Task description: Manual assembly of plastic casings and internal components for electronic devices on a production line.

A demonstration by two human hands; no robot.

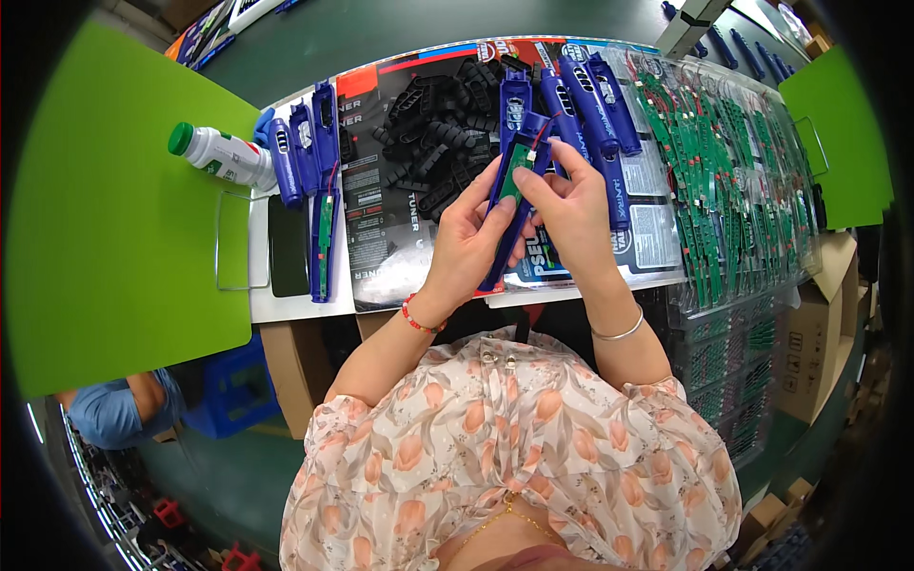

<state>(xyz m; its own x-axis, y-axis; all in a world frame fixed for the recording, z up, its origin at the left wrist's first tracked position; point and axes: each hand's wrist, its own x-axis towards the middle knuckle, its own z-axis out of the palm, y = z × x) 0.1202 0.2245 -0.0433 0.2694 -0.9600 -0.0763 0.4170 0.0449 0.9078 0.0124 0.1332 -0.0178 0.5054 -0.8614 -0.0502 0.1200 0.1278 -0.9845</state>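
Between my hands, above the front of the table, is a long blue plastic housing half (496, 265) with a narrow green circuit board (515, 183) lying in it. My left hand (469, 233) is closed round the lower left side of the housing, its thumb on the board. My right hand (571, 202) grips the right side, with its thumb pressed on the board near a white connector and red wires. Beyond my hands lie several blue housings (588, 107). At the left another blue housing half (324, 249) holds a green board.
Black plastic parts (436, 128) are heaped behind my left hand. Trays of green circuit boards (728, 171) stand at the right. A white bottle with a green cap (221, 155) lies near a dark phone-like slab (288, 246). Green panels (133, 219) flank the table.
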